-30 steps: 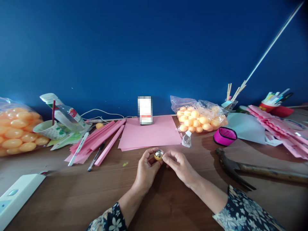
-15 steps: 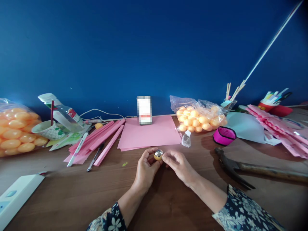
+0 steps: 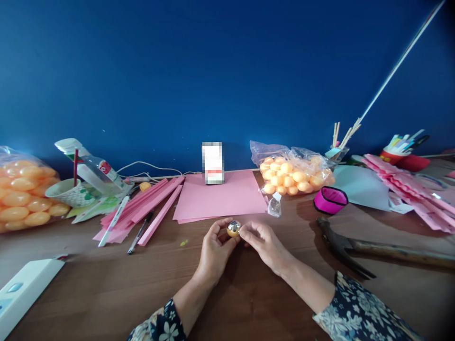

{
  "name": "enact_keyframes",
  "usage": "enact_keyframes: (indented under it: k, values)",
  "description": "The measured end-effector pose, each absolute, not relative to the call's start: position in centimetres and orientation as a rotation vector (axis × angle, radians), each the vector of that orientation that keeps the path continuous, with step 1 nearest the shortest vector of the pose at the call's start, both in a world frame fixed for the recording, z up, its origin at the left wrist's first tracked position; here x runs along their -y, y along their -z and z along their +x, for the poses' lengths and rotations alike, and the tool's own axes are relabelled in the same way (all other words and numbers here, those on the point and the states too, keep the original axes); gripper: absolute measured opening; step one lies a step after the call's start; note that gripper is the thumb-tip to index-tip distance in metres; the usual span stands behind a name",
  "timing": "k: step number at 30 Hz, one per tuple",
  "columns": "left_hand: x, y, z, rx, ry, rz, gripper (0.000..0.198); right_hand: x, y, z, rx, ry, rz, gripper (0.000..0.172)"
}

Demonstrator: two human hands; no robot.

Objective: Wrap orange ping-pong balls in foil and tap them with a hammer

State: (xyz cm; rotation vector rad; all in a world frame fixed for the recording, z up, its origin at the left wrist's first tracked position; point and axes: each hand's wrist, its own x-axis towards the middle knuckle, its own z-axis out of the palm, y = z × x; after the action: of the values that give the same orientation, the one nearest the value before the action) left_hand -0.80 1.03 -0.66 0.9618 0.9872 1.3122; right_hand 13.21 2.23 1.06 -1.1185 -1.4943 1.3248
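Observation:
A small shiny metallic ball [image 3: 233, 228], silver on top and golden below, is held just above the brown table. My left hand [image 3: 216, 251] is closed around its left side, with thumb and fingers against it. From the right, my right hand [image 3: 262, 244] pinches at the ball's edge; whether something tiny is also between those fingertips cannot be made out. Beyond both hands lie stacked pink paper sheets [image 3: 220, 201], with a phone [image 3: 213, 163] standing upright on them, its screen blurred. A small clear bag [image 3: 275, 206] rests right of the paper.
Bags of orange balls stand at left [image 3: 24, 199] and right [image 3: 293, 175]. On the right lie a claw hammer [image 3: 384, 247] and a magenta band [image 3: 330, 200]. Pink strips [image 3: 145, 203], pens, a paper cup [image 3: 64, 192] and a white power strip [image 3: 30, 293] occupy the left.
The view has shifted very slightly. Both hands keep the same hold on the ball, with no other visible change.

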Motion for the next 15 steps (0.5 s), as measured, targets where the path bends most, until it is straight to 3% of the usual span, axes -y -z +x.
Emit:
enact_keyframes:
  k: [15]
  values:
    - [-0.99,0.58,-0.75,-0.979,-1.33,0.923,0.039,-2.12,-1.19,13.32,1.524,-1.286,-1.156,0.026]
